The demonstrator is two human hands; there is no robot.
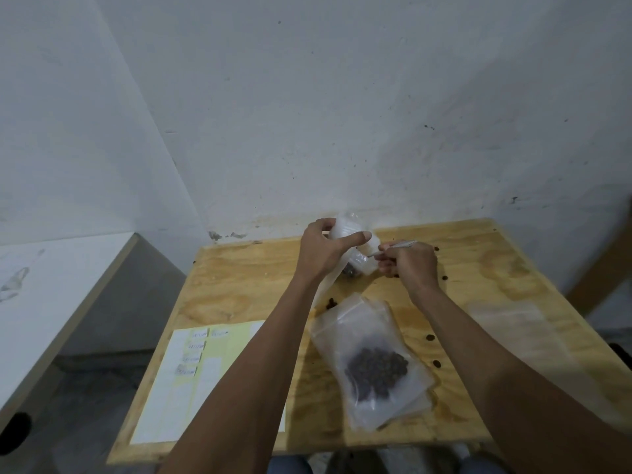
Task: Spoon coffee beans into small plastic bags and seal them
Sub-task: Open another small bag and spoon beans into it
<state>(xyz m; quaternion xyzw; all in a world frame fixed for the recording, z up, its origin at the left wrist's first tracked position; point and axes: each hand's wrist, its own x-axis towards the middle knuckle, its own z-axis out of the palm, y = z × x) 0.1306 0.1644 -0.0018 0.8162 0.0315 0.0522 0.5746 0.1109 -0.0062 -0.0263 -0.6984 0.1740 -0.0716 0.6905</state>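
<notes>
Over the far part of the plywood table (pixel 239 289), the person's left hand (pixel 325 251) holds a small plastic bag (pixel 355 241) up off the surface, thumb stretched across its front and fingers curled behind, so the bag hangs with its long axis roughly upright and a dark clump of coffee beans (pixel 349 271) settled at its bottom. The right hand (pixel 408 265) sits just to the right of it, fingers closed round the handle of a metal spoon (pixel 393 249) whose shaft lies nearly level and points left toward the bag. The spoon's bowl seems to be at or inside the bag's side opening, though blur and pale plastic make that hard to confirm. Judging from this, the coming tip depends on the spoon entering from the right while the left hand keeps the mouth open. Nearer the person, a filled bag (pixel 372 364) lies flat on a stack of others, loose beans (pixel 436 363) scattered about, and label sheets (pixel 205 381) rest at the left.
</notes>
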